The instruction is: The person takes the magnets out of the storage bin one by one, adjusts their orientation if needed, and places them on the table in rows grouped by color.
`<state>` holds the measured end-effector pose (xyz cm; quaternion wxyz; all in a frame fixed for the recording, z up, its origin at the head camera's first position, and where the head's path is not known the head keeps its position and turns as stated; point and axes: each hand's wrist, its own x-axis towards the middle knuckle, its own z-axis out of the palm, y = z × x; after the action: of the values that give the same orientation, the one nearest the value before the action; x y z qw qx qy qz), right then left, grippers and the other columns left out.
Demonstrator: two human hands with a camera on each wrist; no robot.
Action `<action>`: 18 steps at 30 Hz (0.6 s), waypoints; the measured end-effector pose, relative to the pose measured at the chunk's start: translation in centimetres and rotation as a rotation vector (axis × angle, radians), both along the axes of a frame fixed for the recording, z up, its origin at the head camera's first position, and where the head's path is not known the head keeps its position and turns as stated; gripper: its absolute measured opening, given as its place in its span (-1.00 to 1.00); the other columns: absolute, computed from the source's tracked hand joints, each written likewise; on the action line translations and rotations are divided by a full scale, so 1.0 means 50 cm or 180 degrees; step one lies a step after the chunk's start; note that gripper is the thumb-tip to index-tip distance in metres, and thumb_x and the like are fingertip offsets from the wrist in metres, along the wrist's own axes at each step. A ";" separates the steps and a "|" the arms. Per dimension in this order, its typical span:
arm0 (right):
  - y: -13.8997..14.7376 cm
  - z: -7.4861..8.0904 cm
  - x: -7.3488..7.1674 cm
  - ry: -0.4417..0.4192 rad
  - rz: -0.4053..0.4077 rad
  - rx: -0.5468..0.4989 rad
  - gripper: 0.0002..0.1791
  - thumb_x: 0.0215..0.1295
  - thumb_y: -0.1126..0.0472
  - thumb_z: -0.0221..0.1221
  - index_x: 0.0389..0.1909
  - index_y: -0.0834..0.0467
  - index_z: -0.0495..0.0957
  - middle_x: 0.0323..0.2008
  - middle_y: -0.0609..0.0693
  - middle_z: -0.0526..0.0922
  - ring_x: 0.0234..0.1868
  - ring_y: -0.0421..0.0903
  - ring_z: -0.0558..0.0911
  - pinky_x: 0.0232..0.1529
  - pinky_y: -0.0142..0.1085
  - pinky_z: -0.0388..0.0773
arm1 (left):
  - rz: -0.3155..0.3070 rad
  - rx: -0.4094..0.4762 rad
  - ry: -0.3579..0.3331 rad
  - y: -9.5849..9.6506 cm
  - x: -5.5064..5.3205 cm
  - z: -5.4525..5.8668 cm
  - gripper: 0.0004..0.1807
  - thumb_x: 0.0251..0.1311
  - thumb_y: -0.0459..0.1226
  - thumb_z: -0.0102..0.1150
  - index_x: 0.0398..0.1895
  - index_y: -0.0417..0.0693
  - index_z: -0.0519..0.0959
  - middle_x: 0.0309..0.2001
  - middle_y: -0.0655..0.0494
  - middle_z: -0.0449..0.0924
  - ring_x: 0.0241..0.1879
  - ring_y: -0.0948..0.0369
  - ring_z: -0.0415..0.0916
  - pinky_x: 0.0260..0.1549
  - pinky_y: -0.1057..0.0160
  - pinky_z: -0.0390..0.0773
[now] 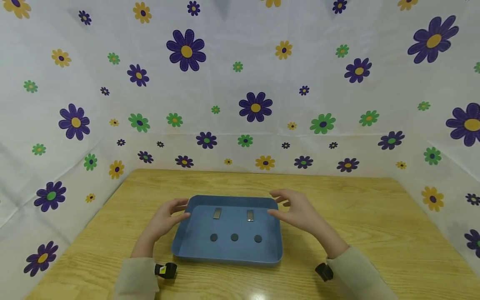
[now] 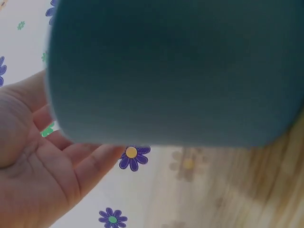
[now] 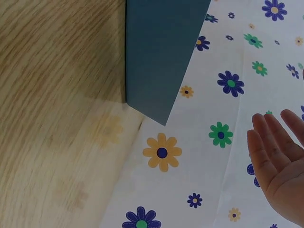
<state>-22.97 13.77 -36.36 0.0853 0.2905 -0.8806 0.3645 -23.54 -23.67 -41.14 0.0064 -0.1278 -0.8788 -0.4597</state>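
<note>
A blue rectangular tray (image 1: 228,255) lies on the wooden table, holding two small silvery rectangular pieces, one on the left (image 1: 217,213) and one on the right (image 1: 250,215). Three dark round discs (image 1: 234,237) form a row nearer the front. My left hand (image 1: 165,221) is at the tray's left side, fingers loosely bent and tips right at the rim. In the left wrist view the tray's wall (image 2: 175,85) hides part of the fingers. My right hand (image 1: 296,210) hovers by the far right corner, fingers spread; the right wrist view shows it apart from the tray.
The wooden table (image 1: 360,233) extends around the tray on all sides. A white flower-patterned cloth (image 1: 225,87) rises behind the table and along both sides. Dark wrist cameras, one on the left (image 1: 166,270) and one on the right (image 1: 324,271), sit at the sleeves.
</note>
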 end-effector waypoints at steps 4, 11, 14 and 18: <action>-0.007 -0.004 -0.008 -0.0122 0.0051 -0.0060 -0.47 0.02 0.12 0.28 0.00 0.28 0.45 -0.08 0.15 0.53 -0.15 0.04 0.53 -0.18 -0.12 0.50 | -0.0058 0.0077 -0.0166 -0.007 -0.001 -0.006 -0.41 0.12 -0.23 0.14 0.19 -0.30 0.26 0.16 -0.27 0.24 0.14 -0.14 0.19 -0.09 0.01 0.41; -0.020 -0.015 -0.030 -0.0162 0.0075 0.0076 -0.49 0.01 0.14 0.28 -0.01 0.27 0.47 -0.13 0.11 0.54 -0.17 -0.01 0.54 -0.21 -0.17 0.51 | -0.0318 0.0352 -0.0515 -0.019 0.000 -0.016 -0.40 0.16 -0.27 0.08 0.24 -0.32 0.18 0.23 -0.30 0.11 0.17 -0.17 0.12 -0.10 0.03 0.43; -0.026 -0.019 -0.039 -0.0182 0.0087 0.0147 -0.50 0.01 0.13 0.28 -0.01 0.26 0.47 -0.13 0.12 0.55 -0.18 -0.03 0.54 -0.22 -0.22 0.52 | -0.0339 0.0402 -0.0623 -0.024 0.002 -0.018 -0.41 0.18 -0.28 0.06 0.25 -0.31 0.15 0.23 -0.32 0.10 0.17 -0.18 0.12 -0.11 0.01 0.43; -0.032 -0.026 -0.051 -0.0192 0.0118 0.0210 -0.51 0.01 0.13 0.28 -0.02 0.26 0.48 -0.14 0.15 0.55 -0.19 -0.03 0.55 -0.26 -0.26 0.53 | -0.0295 0.0428 -0.0761 -0.024 0.001 -0.020 -0.42 0.20 -0.31 0.03 0.26 -0.30 0.14 0.23 -0.32 0.10 0.16 -0.19 0.14 -0.12 -0.01 0.43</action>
<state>-25.53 12.16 -37.65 0.0424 0.2984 -0.8888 0.3454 -23.47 -24.87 -42.11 -0.1110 -0.1118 -0.8337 -0.5293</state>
